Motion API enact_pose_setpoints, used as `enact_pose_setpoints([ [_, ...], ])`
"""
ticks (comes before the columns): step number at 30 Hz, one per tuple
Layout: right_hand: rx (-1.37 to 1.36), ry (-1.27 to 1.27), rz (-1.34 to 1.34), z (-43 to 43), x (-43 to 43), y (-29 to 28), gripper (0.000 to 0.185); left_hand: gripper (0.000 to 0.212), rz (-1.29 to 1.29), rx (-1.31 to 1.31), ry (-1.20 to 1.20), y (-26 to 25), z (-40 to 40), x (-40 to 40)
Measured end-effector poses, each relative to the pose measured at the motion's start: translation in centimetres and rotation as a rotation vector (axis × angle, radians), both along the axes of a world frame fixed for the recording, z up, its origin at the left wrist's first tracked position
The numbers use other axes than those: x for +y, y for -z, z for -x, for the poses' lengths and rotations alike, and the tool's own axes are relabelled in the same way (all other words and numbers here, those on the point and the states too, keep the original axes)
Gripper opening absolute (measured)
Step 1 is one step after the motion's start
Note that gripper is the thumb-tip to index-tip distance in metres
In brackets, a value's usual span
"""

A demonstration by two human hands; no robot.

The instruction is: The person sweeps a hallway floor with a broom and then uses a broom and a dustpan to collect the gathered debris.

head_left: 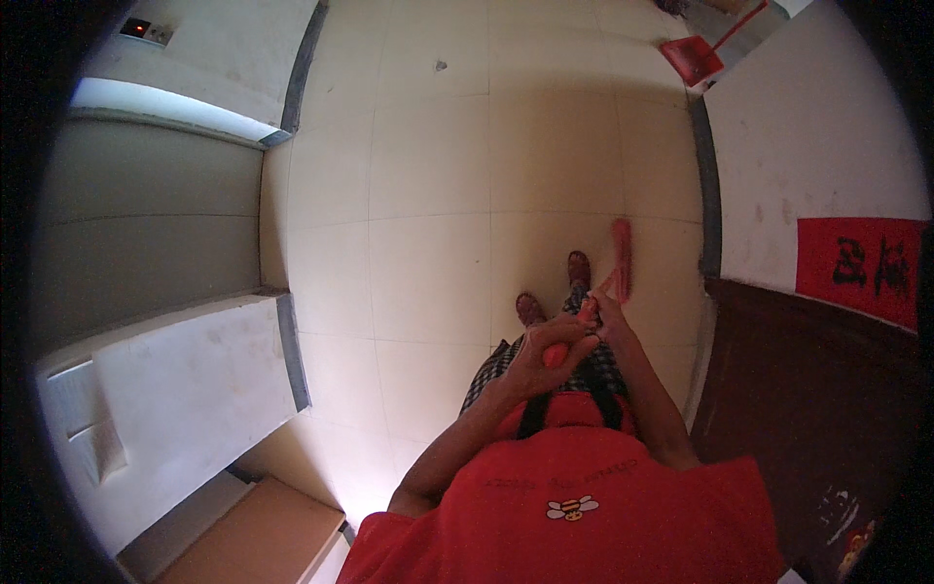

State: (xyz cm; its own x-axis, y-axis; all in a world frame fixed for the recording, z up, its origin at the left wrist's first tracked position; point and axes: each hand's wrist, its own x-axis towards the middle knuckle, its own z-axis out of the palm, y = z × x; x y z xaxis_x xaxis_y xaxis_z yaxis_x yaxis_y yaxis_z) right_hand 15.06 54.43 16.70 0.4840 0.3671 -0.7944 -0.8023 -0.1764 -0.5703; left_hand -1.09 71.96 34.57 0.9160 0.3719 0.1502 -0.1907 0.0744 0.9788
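Both my hands are wrapped around the red handle of a broom [622, 259]. My left hand [551, 352] grips near the top end, whose rounded orange-red tip [556, 355] pokes out between thumb and fingers. Further down the handle, my right hand [607, 317] holds it in front of my thighs. The broom's long narrow pinkish-red head rests at the floor just right of my feet and looks slightly blurred. Pale square tiles make up the floor [430, 277] around it.
A red long-handled dustpan [692, 61] stands at the far right by a wall corner. On the right are a dark brown door [788, 409] and a red paper [861, 270] bearing writing. At left, a grey doorway panel [153, 219] lies between white walls; a brown board-like surface [255, 536] is at lower left.
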Motion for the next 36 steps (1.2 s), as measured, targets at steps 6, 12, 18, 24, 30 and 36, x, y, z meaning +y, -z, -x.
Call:
enact_pose_setpoints([
  [6, -0.078, 0.021, -0.12, 0.1, -0.3, -1.5, 0.021, 0.007, -0.026, -0.042, 0.012, -0.2, -0.8, -1.2],
  [12, 0.037, -0.104, -0.21, 0.0, -0.8, -0.3, 0.018, 0.008, -0.095, 0.058, -0.01, -1.4, -0.3, -2.9],
  [18, 0.153, -0.257, -0.224, 0.2, 0.5, 0.8, 0.02, 0.009, -0.062, 0.077, -0.109, -3.2, 0.2, -3.5],
  [24, 0.146, -0.15, -0.015, 1.3, 2.4, -2.5, 0.022, 0.011, -0.197, -0.044, -0.091, -4.6, 0.0, -3.5],
  [30, -0.094, -0.202, -0.233, 0.3, 1.7, -4.3, 0.02, 0.012, -0.231, -0.067, 0.015, -4.7, -1.1, -1.5],
  [36, 0.069, 0.077, -0.117, 0.1, -2.0, -1.2, 0.016, 0.011, -0.003, -0.068, -0.016, -1.3, -2.5, -3.1],
])
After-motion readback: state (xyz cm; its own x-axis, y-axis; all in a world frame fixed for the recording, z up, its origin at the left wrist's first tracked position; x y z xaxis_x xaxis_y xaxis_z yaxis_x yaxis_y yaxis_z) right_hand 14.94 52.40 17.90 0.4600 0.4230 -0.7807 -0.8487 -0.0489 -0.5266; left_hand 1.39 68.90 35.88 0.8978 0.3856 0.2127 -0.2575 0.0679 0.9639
